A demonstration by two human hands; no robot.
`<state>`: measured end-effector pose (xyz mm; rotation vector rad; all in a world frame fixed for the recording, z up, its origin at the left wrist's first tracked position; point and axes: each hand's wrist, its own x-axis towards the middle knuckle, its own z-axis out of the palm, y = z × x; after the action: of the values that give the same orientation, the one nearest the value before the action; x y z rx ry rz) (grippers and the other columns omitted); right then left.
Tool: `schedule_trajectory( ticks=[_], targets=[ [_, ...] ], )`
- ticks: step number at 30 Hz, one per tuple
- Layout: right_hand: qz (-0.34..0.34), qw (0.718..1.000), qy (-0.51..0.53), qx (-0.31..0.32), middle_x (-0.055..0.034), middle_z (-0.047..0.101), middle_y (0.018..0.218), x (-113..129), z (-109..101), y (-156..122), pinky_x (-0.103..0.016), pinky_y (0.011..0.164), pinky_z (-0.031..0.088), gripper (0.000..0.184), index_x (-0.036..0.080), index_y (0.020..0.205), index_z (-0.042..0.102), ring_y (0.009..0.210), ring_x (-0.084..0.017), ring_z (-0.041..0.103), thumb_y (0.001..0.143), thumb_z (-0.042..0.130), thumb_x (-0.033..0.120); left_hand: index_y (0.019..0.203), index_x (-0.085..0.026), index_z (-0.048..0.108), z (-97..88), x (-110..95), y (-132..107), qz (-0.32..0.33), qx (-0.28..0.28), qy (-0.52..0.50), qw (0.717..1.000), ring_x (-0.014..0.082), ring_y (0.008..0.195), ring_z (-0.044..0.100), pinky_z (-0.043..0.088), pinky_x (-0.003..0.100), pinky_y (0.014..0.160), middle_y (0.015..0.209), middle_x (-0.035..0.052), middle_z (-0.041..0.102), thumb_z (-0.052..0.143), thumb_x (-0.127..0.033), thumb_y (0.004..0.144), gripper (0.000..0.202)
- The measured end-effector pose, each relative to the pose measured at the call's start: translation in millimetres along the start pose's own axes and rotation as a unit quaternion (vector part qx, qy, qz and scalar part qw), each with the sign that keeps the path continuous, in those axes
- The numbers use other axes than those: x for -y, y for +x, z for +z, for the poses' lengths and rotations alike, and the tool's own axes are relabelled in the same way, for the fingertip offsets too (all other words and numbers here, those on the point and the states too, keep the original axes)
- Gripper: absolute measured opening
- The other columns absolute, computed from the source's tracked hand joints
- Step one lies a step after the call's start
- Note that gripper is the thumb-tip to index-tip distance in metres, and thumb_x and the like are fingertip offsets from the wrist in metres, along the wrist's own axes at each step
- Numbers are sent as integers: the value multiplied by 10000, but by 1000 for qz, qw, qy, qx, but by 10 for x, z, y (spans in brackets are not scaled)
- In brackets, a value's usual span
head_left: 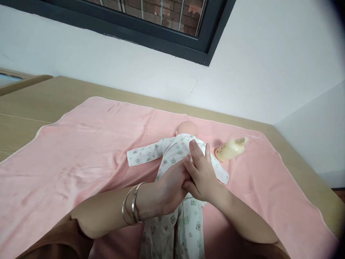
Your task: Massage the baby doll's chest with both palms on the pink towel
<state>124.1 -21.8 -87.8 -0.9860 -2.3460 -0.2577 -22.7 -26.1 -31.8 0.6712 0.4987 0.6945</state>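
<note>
- Setting on my end: plain pale wall, a dark-framed window, and under that a wooden surface with a pink cloth spread over it, kinda wrinkled.
- Middle of it all is the baby doll, laid out on the cloth, head toward the wall, legs toward me. It's in a white printed outfit, one sleeve stretched out to each side.
- I've got both hands over its torso, hiding part of it. Can't tell if they're touching the doll or just above it.
- Left hand, the one with the bangles, is half curled against the other. Its palm's hidden, so no idea whether that grip has anything in it.
- Right hand has its fingers stretched out and a bit spread, so I'd call that grip released. Nothing visible between the two hands.
- Pump-top bottle is just beyond the doll's right-side sleeve, on the cloth, nobody touching it. Standing or lying? Can't say from this angle.
- Progress, as I read it: doll's dressed and laid out, hands are mid-contact with each other. Whether the bottle's been used, or what's left, I can't judge from here.
</note>
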Motion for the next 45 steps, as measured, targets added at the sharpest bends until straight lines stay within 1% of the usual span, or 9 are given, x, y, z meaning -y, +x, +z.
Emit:
schedule_trajectory(
  ticks=[9, 14, 18, 23, 26, 30, 34, 38, 45],
  targets=[
    [44, 999, 27, -11, -155, -197, 1704, 371, 169, -126, -726, 1230, 68, 870, 73, 1619, -156, 1578, -406, -94, 1022, 239, 569, 1382, -278, 589, -130, -19, 74, -6, -78, 71, 994, 298, 1361, 574, 483, 558, 1128, 1375, 109, 664, 159, -638, 1010, 673],
    [-10, 998, 21, 59, -214, 146, 1706, 386, 114, -114, -674, 1255, 147, 891, 44, 1635, 40, 1592, -377, 24, 1013, 339, 608, 1476, -241, 482, -335, -304, 181, 205, -81, 229, 948, 290, 1435, 504, 429, 563, 1166, 1462, 109, 612, 72, -592, 1033, 698],
    [85, 986, -2, 143, -172, 334, 1657, 163, 57, -13, -692, 1253, 135, 565, 132, 1512, 460, 1579, -350, 185, 1049, 373, 445, 1436, -225, 494, -540, -344, 365, 345, -133, 426, 825, 272, 1434, 488, 410, 497, 1185, 1510, 95, 557, 298, -476, 1052, 499],
    [190, 962, 7, 198, -170, 323, 1661, -118, 163, 64, -655, 1244, 248, 568, 106, 1544, 429, 1568, -380, 203, 1022, 450, 330, 1128, -130, 647, -677, -176, 571, 231, -167, 778, 560, 337, 1114, 629, 503, 531, 999, 1153, 191, 667, 466, -209, 950, 266],
    [189, 959, 38, 210, -112, 285, 1684, -274, 203, 78, -615, 1256, 258, 590, 167, 1577, 391, 1575, -351, 195, 1006, 468, 296, 1124, -109, 631, -730, -87, 649, 206, -162, 816, 515, 326, 1070, 627, 523, 496, 942, 1136, 200, 658, 391, -175, 973, 291],
    [246, 947, 9, 208, -188, 276, 1673, -252, 214, 47, -596, 1252, 270, 623, 104, 1581, 371, 1562, -367, 231, 1026, 447, 375, 1129, -136, 632, -850, -37, 749, 246, -169, 784, 545, 310, 1123, 623, 501, 496, 1002, 1147, 174, 681, 338, -245, 1022, 331],
    [247, 952, -44, 176, -267, 260, 1654, -27, 260, -11, -614, 1243, 268, 660, -2, 1568, 345, 1562, -403, 202, 1032, 419, 377, 1115, -185, 662, -1007, 54, 872, 307, -186, 655, 665, 264, 1153, 641, 490, 483, 1064, 1176, 126, 715, 276, -332, 1056, 417],
    [146, 970, 19, 194, -151, 270, 1681, -232, 308, 6, -621, 1267, 206, 647, 99, 1569, 389, 1587, -350, 141, 1012, 468, 419, 1250, -176, 637, -1106, 182, 931, 342, -225, 503, 761, 243, 1258, 611, 457, 475, 1129, 1306, 123, 691, 238, -445, 1072, 513],
    [200, 966, 47, 157, -130, 273, 1685, -564, 398, 17, -600, 1272, 185, 600, 130, 1579, 375, 1590, -308, 150, 1052, 363, 415, 1299, -161, 621, -1114, 240, 891, 345, -224, 474, 778, 255, 1315, 582, 421, 476, 1170, 1372, 146, 653, 275, -523, 1063, 552]
  ],
)
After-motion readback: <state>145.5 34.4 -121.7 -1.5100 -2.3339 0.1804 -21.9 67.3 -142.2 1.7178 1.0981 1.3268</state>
